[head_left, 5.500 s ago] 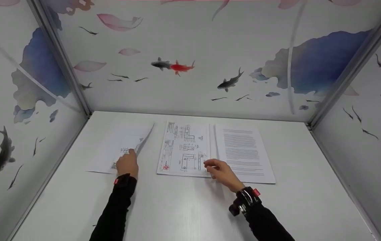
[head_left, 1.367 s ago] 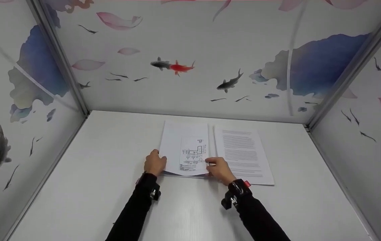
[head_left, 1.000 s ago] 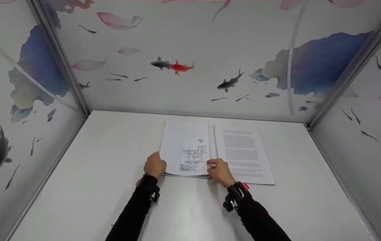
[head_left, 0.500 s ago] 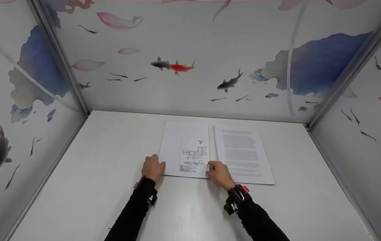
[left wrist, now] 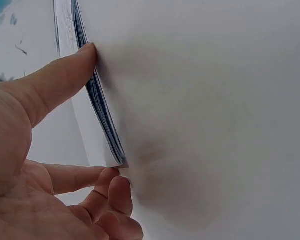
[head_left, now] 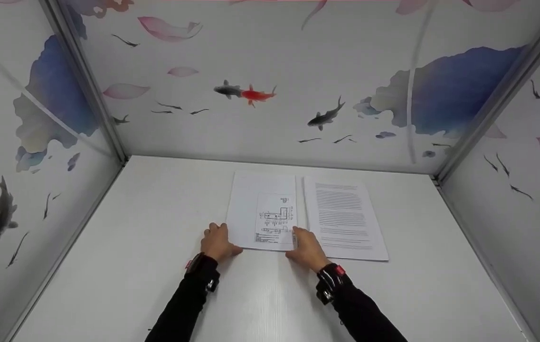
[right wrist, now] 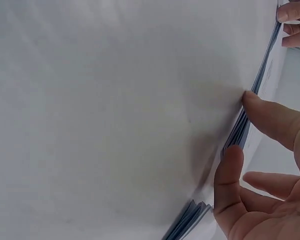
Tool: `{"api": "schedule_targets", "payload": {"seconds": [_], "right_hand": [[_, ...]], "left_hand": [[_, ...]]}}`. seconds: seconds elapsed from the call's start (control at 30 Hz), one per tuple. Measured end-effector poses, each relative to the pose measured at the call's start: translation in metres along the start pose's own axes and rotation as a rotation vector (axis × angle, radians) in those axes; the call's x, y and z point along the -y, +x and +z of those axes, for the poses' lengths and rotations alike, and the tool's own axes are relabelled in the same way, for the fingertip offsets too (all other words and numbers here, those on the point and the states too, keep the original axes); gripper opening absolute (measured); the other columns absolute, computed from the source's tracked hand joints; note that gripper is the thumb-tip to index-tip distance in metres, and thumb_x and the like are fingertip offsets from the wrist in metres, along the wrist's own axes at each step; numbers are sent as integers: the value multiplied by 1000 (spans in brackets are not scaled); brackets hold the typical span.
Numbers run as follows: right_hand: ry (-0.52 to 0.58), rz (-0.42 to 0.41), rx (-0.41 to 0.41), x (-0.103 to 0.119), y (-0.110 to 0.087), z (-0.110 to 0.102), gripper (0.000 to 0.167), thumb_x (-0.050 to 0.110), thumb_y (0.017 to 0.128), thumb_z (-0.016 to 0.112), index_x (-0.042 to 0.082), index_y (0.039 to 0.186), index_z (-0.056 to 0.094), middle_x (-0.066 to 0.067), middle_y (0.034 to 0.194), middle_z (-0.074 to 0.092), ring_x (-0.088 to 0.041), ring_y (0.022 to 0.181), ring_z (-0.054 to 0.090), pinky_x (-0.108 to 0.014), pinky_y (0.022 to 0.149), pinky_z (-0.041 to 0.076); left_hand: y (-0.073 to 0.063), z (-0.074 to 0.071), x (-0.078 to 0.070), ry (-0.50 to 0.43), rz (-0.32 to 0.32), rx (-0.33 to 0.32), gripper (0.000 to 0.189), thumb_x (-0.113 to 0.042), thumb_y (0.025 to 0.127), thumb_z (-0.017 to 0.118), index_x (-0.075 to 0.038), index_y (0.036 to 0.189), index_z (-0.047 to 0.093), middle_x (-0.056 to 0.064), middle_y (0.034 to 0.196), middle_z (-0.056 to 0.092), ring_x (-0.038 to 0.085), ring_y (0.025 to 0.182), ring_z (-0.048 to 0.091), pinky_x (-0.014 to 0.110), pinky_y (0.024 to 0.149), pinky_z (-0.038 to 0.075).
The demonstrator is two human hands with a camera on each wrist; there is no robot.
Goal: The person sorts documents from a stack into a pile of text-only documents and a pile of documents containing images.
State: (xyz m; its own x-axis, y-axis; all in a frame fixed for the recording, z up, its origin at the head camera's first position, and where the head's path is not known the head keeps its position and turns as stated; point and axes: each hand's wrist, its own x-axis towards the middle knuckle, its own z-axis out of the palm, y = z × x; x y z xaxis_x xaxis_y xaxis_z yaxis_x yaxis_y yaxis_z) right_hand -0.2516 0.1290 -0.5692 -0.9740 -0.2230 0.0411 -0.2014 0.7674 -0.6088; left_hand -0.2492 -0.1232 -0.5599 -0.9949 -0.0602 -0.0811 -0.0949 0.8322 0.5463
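Observation:
A stack of paper [head_left: 242, 209] with a technical drawing on its top sheet lies flat in mid-table in the head view. At its near left corner is my left hand [head_left: 217, 243]. The left wrist view has that thumb on the stack's near edge [left wrist: 102, 110], with fingertips by the corner. My right hand [head_left: 308, 249] is at the near right corner. In the right wrist view its thumb touches the near edge [right wrist: 260, 75] and its index finger stands at the stack's corner. Neither hand lifts the stack.
Close to the right of the middle stack lies a second stack [head_left: 345, 213], its top page printed with lines of text. Its layered corner [right wrist: 187, 222] shows in the right wrist view. Walls [head_left: 270, 137] with painted fish border the white table [head_left: 270, 304] on three sides.
Sheets that my left hand held at the left 5.5 seconds ago now lie on the middle stack. Within the last half second both thumbs have moved to the stack's near edge, which now looks even.

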Motion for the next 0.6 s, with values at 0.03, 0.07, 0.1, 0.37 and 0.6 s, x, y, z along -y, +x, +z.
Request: {"api": "schedule_targets", "payload": {"seconds": [0.03,0.07,0.1,0.37,0.6], "right_hand": [[3,5,-6,0,0,0,75,2,68,81,-17,133,47,-32,129,57,-43,122,55,-50,107,41],[6,10,-11,0,1,1,75,1,69,81,-17,134,47,-32,131,56,-42,123,54,-50,107,41],[15,11,-12,0,1,1,72,-1,69,80,-16,132,49,-31,128,59,-42,120,56,-50,105,43],[9,27,-29,-2,1,1,71,1,69,80,-15,132,50,-29,124,62,-39,115,60,-49,101,46],[24,10,-48,-2,0,1,80,-2,68,76,-15,139,41,-33,131,56,-43,122,56,-50,105,42]], "left_hand": [[0,-1,0,4,6,-5,66,-23,69,88,7,118,57,22,111,51,36,102,50,52,87,47],[0,-1,0,9,9,-7,64,-22,69,87,7,118,57,23,111,51,37,102,50,53,87,47],[0,-2,0,12,9,-5,63,-22,70,87,7,118,57,23,111,51,38,103,50,54,88,47],[2,-2,2,-16,-14,27,61,-12,73,81,7,125,54,25,114,52,38,105,53,54,88,48],[2,-5,4,-67,-22,33,56,-2,76,73,8,127,52,29,117,54,41,107,55,53,91,48]]}}
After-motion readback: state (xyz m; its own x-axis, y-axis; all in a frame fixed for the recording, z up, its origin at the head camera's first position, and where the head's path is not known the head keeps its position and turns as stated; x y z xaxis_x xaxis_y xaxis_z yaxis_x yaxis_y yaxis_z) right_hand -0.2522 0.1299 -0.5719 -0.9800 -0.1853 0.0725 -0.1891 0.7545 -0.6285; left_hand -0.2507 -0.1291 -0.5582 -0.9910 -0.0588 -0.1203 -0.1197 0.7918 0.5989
